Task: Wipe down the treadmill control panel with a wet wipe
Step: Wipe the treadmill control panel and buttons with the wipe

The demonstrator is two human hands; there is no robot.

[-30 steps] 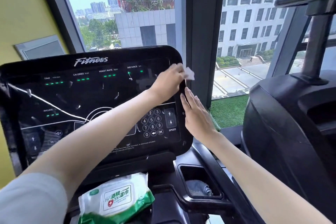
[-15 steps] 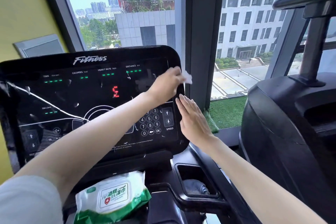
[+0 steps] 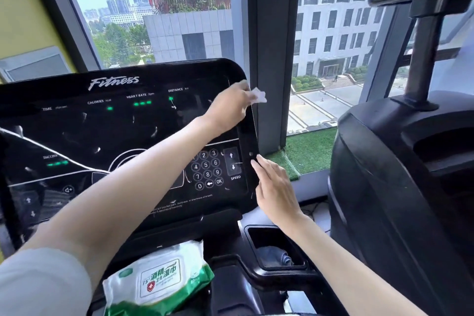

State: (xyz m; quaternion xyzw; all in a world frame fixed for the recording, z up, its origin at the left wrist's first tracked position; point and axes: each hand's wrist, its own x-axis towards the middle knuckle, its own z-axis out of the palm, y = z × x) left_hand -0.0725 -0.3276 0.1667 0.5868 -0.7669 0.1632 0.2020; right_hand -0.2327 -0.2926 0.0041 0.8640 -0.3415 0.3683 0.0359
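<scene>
A person's left hand (image 3: 230, 108) grips a white wet wipe (image 3: 259, 97) against the upper right corner of a black treadmill control panel (image 3: 115, 131), fingers curled round the wipe so that one corner pokes out past the panel's edge. The left forearm crosses the display from lower left. The right hand (image 3: 275, 190) lies flat along the panel's right edge beside the SPEED arrows (image 3: 233, 161), fingers (image 3: 259, 161) straight and together, tips touching the frame. A number keypad (image 3: 206, 169) sits just left of the arrows. Below the panel lies a green-and-white pack of wipes (image 3: 159, 279), near a recessed cup holder (image 3: 254, 237) holding something dark. Another exercise machine (image 3: 397, 187) stands at right.
</scene>
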